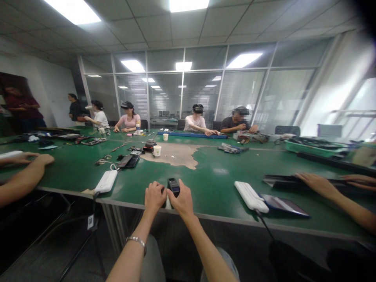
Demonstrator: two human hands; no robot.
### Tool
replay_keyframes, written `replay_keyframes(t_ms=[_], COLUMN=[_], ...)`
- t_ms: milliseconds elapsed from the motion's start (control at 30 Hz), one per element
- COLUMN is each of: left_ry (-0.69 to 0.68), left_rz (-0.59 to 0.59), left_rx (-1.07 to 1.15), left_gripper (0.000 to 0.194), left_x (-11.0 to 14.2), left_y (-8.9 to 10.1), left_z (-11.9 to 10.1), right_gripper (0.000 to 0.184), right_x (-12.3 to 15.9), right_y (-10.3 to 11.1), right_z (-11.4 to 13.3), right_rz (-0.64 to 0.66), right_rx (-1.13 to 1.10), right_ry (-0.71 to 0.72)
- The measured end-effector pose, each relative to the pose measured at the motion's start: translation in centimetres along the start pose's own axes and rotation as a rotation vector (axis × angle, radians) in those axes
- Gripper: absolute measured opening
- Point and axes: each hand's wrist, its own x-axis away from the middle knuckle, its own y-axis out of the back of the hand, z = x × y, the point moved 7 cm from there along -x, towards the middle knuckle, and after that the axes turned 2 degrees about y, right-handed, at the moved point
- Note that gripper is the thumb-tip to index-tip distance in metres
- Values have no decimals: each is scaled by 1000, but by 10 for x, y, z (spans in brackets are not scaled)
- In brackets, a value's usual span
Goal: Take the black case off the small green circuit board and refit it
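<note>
Near the table's front edge, my left hand (pixel 154 197) and my right hand (pixel 182 199) are close together in front of me. My right hand is closed around a small black box-shaped device (pixel 174 186) with a dark panel on its top. The fingers of my left hand curl around a dark object, mostly hidden, just left of that device. Between the two hands a small pale piece (pixel 168 204) shows at the table edge; what it belongs to is unclear.
On the green table (pixel 217 192) lie a white power bank (pixel 106 181), another white pack (pixel 251 196), a tablet (pixel 284 205), phones (pixel 129 160) and a paper cup (pixel 157 151). Co-workers' hands rest at left (pixel 44 159) and right (pixel 319 184). A green tray (pixel 314 149) stands back right.
</note>
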Motion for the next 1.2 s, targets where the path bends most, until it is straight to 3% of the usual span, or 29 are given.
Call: replay_keyframes(t_ms=[133,300,1200], left_ry=[-7,6,-4], left_rz=[-9,-15,-6], left_rx=[-1,-5,1], left_gripper=[28,30,31], left_x=[0,2,2], left_y=[1,-1,-1], left_z=[-1,0,0], right_gripper=[65,71,60], right_x=[7,15,15], right_y=[-5,-6,-6], right_z=[-3,-15,-13], right_rz=[-74,-117,-84], right_rx=[-127,-162,-110], right_ry=[59,-44,-51])
